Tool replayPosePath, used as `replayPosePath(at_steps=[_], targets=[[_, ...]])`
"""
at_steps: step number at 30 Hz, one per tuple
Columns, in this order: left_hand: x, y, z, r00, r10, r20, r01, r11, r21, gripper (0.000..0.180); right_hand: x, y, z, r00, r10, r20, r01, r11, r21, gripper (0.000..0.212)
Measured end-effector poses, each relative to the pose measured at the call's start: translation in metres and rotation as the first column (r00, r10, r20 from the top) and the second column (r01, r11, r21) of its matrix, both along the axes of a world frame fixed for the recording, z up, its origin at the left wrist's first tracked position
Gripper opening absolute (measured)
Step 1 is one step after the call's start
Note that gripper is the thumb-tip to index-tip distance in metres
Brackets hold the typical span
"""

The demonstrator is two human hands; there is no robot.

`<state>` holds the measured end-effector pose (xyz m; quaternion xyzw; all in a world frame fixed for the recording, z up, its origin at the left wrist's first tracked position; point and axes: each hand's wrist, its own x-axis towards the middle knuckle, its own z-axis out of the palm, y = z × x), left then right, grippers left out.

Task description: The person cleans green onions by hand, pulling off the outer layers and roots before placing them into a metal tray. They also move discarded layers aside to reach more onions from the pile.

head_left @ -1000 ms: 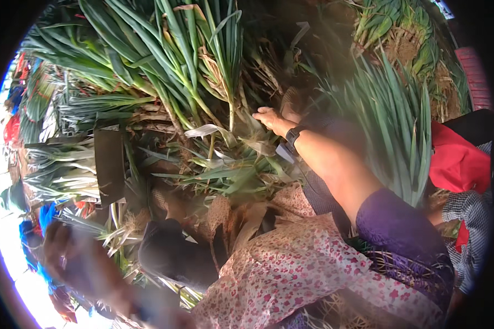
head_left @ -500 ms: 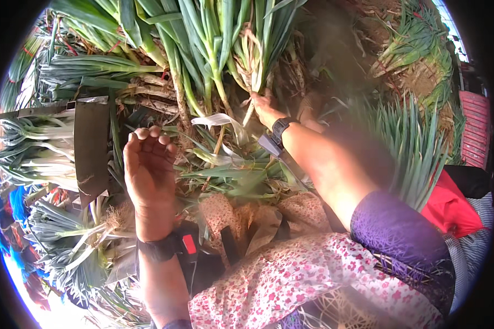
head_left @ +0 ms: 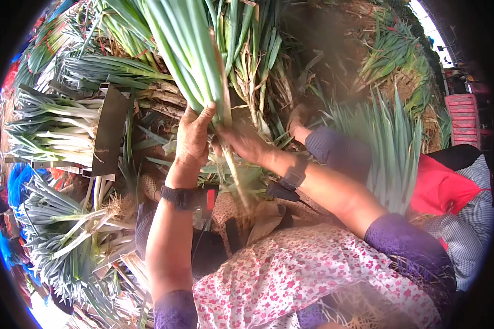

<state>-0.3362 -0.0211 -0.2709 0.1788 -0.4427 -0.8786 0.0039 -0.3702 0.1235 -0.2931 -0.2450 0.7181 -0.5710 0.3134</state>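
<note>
A large green onion (head_left: 195, 52) stands tilted in front of me, its leaves fanning up and its pale stalk slanting down toward my lap. My left hand (head_left: 195, 131) is closed around it where the leaves meet the stalk, thumb on top. Against the stalk's right side, just below, my right hand (head_left: 241, 143) is closed on it; motion blurs its fingers. A brownish dry leaf (head_left: 223, 82) runs along the onion's right side down to that hand. Behind are more upright green onions (head_left: 252, 71) with dry outer leaves.
At left, a metal rack (head_left: 111, 129) holds trimmed green onions (head_left: 60, 129), with a loose pile (head_left: 66, 230) below it. Tied bundles (head_left: 112, 71) lie farther back. Upright leaves (head_left: 389, 153), red cloth (head_left: 442, 186) and a pink crate (head_left: 462, 120) are at right.
My left hand, empty before, has moved up and closed on a green onion. My right hand has come back toward me from the upright onions and now meets the left at the stalk.
</note>
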Motion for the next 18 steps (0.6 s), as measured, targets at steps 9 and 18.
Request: replayPosePath(at_steps=[9,18], targets=[[0.034,-0.064,0.005,0.857,0.507,-0.094,-0.436,0.81,0.391,0.022,0.068,0.077,-0.042,0.881,0.333,-0.335,-0.131,0.854,0.504,0.033],[0.051,-0.079,0.007,0.864,0.108,-0.491,0.14,0.887,0.441,0.048,0.043,0.014,0.047,0.99,0.126,0.066,-0.134,0.981,0.142,0.036]])
